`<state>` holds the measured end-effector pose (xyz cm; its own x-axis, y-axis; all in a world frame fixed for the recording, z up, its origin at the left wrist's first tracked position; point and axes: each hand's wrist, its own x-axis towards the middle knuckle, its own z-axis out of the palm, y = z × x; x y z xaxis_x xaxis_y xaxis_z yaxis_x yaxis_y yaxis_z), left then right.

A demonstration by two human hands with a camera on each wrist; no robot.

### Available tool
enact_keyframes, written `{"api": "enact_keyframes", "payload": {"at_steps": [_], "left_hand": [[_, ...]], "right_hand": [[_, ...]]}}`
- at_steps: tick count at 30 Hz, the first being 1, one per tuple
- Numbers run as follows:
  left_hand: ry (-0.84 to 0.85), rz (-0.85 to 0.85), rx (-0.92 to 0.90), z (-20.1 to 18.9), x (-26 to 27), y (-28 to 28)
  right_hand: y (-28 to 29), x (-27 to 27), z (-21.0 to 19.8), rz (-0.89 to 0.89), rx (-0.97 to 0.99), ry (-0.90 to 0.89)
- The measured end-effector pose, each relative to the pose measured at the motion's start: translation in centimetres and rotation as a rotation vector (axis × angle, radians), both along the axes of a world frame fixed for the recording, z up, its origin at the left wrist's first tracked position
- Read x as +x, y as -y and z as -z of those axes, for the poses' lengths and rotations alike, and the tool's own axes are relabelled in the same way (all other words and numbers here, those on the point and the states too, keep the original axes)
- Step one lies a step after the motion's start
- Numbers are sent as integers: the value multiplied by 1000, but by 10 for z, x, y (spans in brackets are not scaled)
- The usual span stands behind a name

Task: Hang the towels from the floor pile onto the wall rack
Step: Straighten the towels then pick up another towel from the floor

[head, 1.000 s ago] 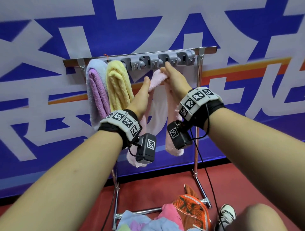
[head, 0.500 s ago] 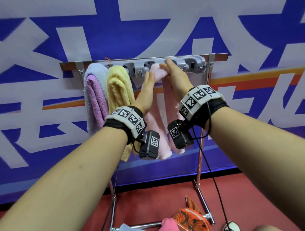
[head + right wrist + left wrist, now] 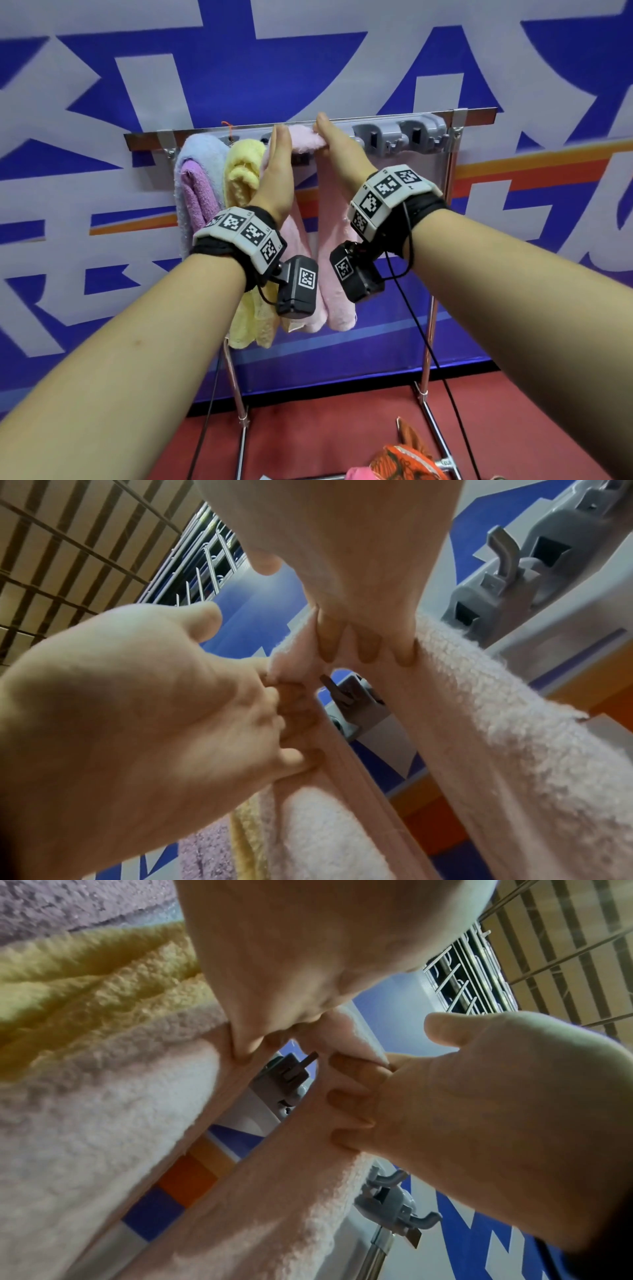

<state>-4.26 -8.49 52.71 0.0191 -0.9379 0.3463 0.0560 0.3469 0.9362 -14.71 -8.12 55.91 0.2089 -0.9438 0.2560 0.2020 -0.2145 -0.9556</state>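
A pink towel [image 3: 337, 240] hangs folded in two halves, its top fold at the grey hook strip [image 3: 411, 137] of the rack. My left hand [image 3: 281, 140] grips the fold from the left and my right hand [image 3: 323, 132] grips it from the right, thumbs on top. In the right wrist view my right fingers [image 3: 363, 647] curl over the towel [image 3: 496, 750]. One grey hook [image 3: 291, 1069] shows in the gap between the two halves, just below the fold. A lilac towel [image 3: 195, 192] and a yellow towel [image 3: 241, 171] hang to the left.
Two free grey hooks [image 3: 418, 135] lie to the right of my hands. The rack's metal legs [image 3: 428, 342] stand on the red floor. An orange cloth [image 3: 404, 459] and a pink cloth [image 3: 359, 474] lie at the rack's foot. A blue and white banner [image 3: 308, 61] covers the wall.
Both hands have lifted the pink towel's fold from below the hook strip up onto it and spread slightly apart. The towel's ends now hang higher off the floor.
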Motion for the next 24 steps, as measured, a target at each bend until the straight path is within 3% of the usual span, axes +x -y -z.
{"api": "enact_keyframes", "payload": {"at_steps": [9, 12, 16, 24], "left_hand": [[15, -26, -17, -20, -4, 0], [76, -35, 70, -13, -3, 7], [199, -123, 229, 7, 10, 10], [341, -149, 250, 20, 1, -5]], "right_hand": [[53, 4, 3, -18, -22, -103], [15, 0, -6, 27, -12, -180], [22, -12, 13, 15, 21, -245], [5, -10, 34, 30, 92, -250]]}}
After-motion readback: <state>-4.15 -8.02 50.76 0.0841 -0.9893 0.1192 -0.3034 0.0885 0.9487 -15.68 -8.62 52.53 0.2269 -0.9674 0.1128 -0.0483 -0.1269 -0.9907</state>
